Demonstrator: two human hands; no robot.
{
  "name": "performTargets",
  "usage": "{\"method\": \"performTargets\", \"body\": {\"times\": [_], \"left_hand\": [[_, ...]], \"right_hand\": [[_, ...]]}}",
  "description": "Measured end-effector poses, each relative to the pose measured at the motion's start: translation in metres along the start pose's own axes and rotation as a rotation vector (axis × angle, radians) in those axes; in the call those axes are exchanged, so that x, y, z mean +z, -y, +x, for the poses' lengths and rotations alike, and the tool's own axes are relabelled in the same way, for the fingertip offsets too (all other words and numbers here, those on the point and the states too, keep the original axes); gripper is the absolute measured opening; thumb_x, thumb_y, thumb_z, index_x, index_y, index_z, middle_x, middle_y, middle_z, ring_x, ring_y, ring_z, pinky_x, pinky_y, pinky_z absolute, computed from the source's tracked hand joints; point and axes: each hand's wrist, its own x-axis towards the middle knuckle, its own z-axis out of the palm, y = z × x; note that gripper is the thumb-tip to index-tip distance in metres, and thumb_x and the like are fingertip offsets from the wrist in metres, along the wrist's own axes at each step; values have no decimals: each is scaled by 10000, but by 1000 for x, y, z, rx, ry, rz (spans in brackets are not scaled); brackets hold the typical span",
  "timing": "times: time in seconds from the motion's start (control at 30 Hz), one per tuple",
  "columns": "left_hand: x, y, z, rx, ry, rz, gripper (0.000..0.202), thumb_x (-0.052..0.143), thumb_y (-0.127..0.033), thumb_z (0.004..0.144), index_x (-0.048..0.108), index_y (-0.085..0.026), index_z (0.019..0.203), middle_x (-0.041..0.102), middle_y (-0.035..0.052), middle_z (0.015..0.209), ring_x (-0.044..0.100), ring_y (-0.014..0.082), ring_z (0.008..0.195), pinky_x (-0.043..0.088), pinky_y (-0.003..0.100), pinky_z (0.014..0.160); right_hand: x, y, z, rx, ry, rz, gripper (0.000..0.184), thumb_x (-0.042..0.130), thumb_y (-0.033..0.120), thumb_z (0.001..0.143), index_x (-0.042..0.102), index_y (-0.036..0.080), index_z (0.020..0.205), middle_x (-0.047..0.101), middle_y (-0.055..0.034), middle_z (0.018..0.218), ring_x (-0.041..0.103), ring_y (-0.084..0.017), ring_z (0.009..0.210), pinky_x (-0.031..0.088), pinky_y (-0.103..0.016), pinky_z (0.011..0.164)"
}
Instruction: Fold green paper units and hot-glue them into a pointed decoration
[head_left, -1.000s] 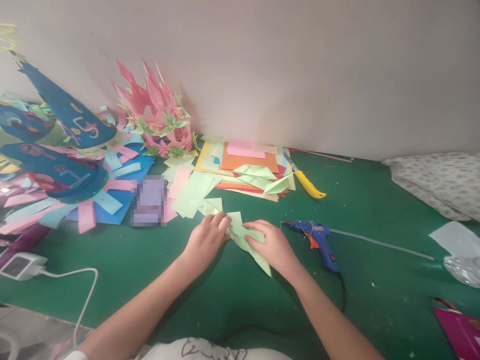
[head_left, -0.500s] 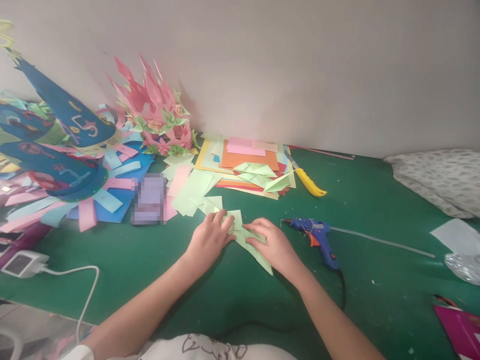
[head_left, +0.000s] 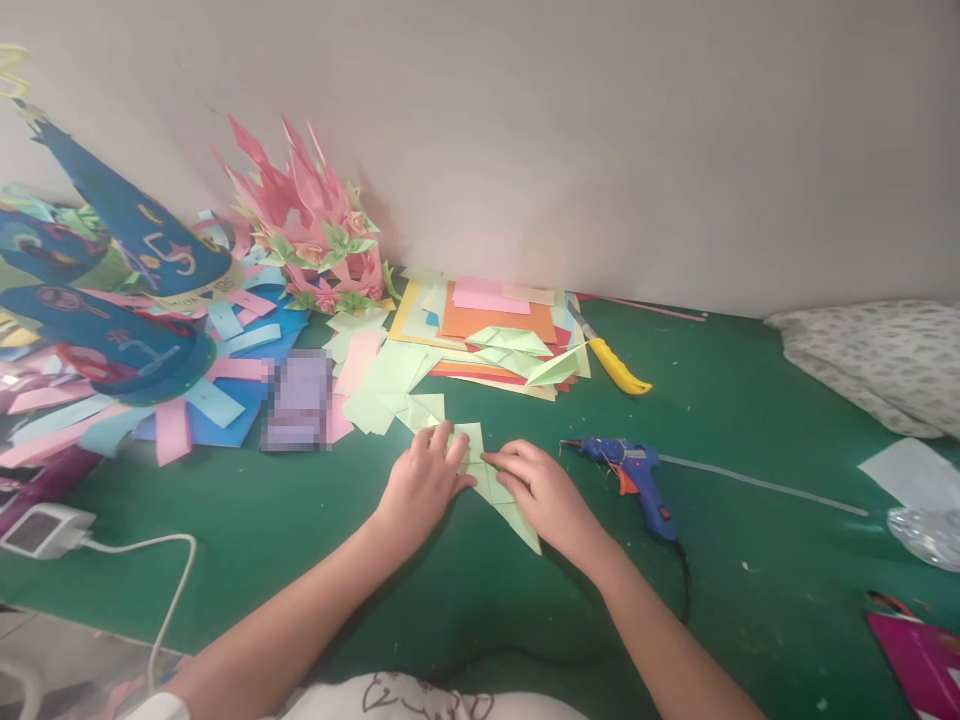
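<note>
A pale green sheet of folded paper (head_left: 517,525) lies on the green table between both hands, its pointed end toward me. My left hand (head_left: 427,475) presses on its left part, fingers bent over the paper and covering some of it. My right hand (head_left: 544,490) grips the right edge, fingertips together on a fold. Just beyond my left hand are more pale green paper pieces (head_left: 390,385). To the right of my right hand rests a blue glue gun (head_left: 630,465) with an orange trigger, a clear glue stick (head_left: 765,483) sticking out behind.
Coloured paper sheets (head_left: 495,315) are stacked at the back, with folded green pieces on top and a yellow-handled knife (head_left: 619,365) beside them. Leftward stand a pink paper crown (head_left: 322,220), blue cone hats (head_left: 142,215) and a blurred purple object (head_left: 298,400). A white cable (head_left: 176,570) hangs near the front left.
My right hand has shifted slightly along the paper's edge. Both hands keep hold of the folded sheet, and the view has moved a little.
</note>
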Motion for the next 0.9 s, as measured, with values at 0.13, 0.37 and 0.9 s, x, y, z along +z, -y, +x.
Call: {"method": "performTargets", "body": {"times": [0.13, 0.37, 0.9], "left_hand": [[0, -1, 0, -20, -13, -26, 450, 491, -458, 875, 498, -128, 1180, 515, 154, 1226, 503, 267, 1080, 436, 349, 861], [4, -1, 0, -36, -38, -66, 430, 520, -446, 864, 493, -155, 1180, 495, 154, 1276, 498, 271, 1101, 443, 360, 886], [2, 0, 2, 58, -79, -84, 170, 469, -291, 916, 577, -177, 980, 567, 120, 1091, 508, 259, 1079, 451, 373, 833]], "right_hand": [[1, 0, 0, -8, -13, -2, 339, 459, 137, 859, 647, 265, 1110, 594, -49, 973, 586, -187, 913, 478, -312, 794], [5, 0, 0, 18, -48, -9, 349, 469, 123, 836, 634, 263, 1110, 630, -47, 1000, 593, -198, 941, 475, -329, 815], [5, 1, -2, 77, -88, 26, 238, 513, 161, 812, 596, 264, 1010, 648, -17, 1037, 598, -192, 956, 462, -319, 820]]}}
